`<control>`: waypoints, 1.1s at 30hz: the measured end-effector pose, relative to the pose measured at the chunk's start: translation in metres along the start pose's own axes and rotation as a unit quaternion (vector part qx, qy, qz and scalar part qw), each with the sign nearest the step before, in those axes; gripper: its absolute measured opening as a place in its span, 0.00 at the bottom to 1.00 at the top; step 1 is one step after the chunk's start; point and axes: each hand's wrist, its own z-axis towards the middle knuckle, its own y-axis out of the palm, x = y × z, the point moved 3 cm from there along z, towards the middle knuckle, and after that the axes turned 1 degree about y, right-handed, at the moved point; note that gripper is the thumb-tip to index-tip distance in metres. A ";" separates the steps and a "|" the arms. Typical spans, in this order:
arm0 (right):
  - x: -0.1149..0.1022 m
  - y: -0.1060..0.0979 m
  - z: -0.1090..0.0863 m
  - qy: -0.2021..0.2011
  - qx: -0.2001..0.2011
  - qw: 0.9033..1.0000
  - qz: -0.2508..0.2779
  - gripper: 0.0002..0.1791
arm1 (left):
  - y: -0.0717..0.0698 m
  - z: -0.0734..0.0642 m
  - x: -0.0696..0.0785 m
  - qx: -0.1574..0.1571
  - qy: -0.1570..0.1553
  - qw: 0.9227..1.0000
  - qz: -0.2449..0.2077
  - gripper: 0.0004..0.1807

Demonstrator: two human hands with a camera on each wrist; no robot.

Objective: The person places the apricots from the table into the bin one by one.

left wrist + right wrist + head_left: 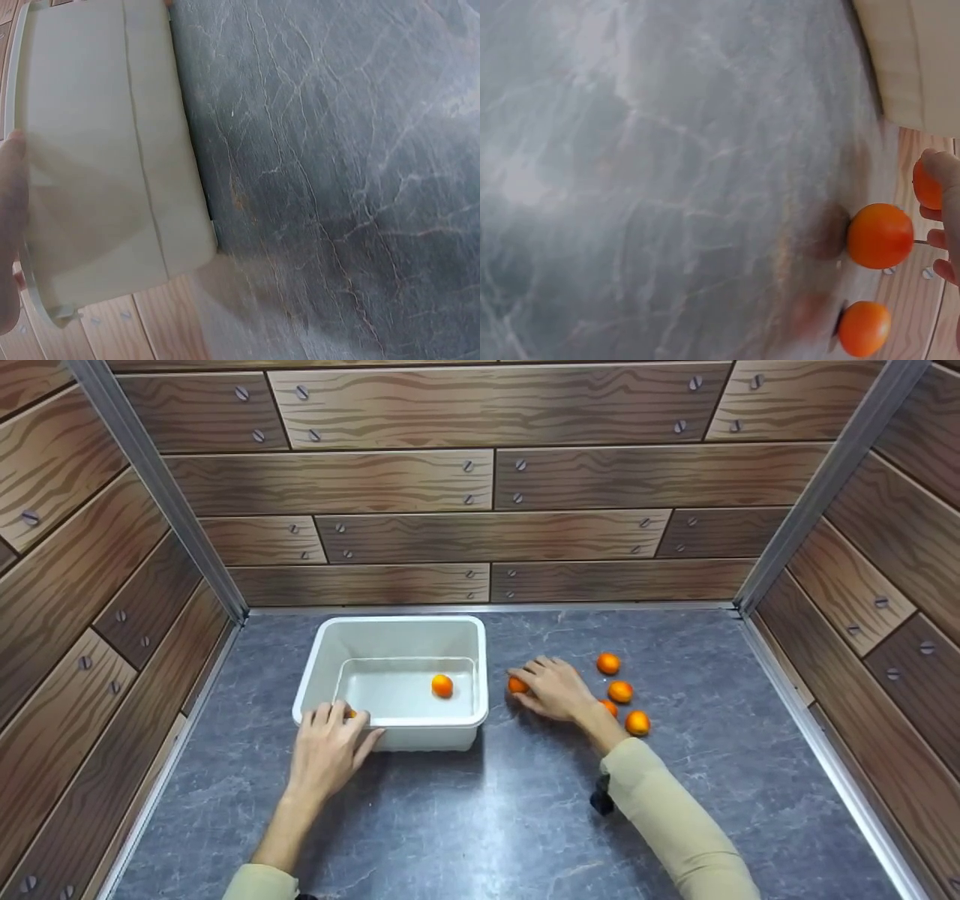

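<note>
At its near left corner, the white plastic bin has my left hand gripping its rim, fingers over the edge and thumb outside. Inside the bin lies one tangerine; a sliver of another orange thing shows by the left fingers, mostly hidden. My right hand, just right of the bin, pinches a tangerine between thumb and fingers. Several loose tangerines lie to the right of that hand, one partly covered by the wrist.
Everything stands on a dark grey marbled table top. Wood-patterned walls enclose it at the back and both sides, with metal strips along the edges.
</note>
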 end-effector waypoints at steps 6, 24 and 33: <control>-0.004 -0.014 0.008 -0.014 0.035 0.999 -0.010 0.26 | 0.001 0.001 0.001 -0.001 0.001 1.000 0.001 0.20; -0.010 -0.052 0.033 0.001 0.166 0.986 -0.006 0.23 | 0.000 0.000 0.000 0.003 -0.002 1.000 -0.009 0.19; -0.018 -0.064 0.043 -0.005 0.188 0.982 0.013 0.24 | 0.001 0.000 0.000 0.004 -0.002 1.000 -0.010 0.20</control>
